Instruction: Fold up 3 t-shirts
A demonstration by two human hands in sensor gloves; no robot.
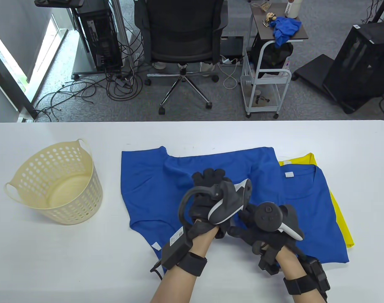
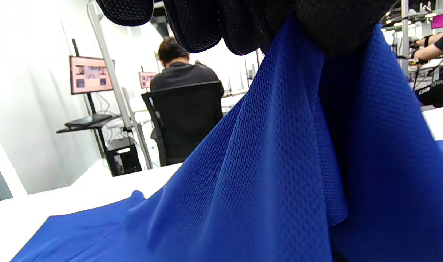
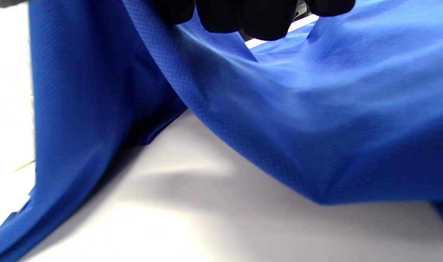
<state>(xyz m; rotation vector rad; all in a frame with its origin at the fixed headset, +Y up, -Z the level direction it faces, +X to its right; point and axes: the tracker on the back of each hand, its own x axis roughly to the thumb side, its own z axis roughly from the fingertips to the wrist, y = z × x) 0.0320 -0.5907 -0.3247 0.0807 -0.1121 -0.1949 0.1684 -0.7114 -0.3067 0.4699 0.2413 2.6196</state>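
Both hands are working close together at the middle of the table (image 1: 53, 268), on the blue shirt (image 1: 148, 176) spread out there. The left hand (image 1: 211, 202) is pinching a gather of its cloth, which is hanging from the fingers (image 2: 199, 25) in the left wrist view. The right hand (image 1: 267, 227) is gripping a fold too, the fabric draping off its fingers (image 3: 257, 18) and lifting clear of the table. A second blue shirt (image 1: 311, 214) is lying flat just to the right, partly under the first and on top of a yellow shirt (image 1: 340, 211); a basket (image 1: 56, 183) is standing well to the left.

To do this fold well, I would judge that the hands should be drawing apart along one edge so the cloth is carried over taut and square, without dragging the shirts beneath.

From above the trackers are hiding the fingertips, so which part of the shirt is being held is hard to tell. Most of the yellow shirt is covered
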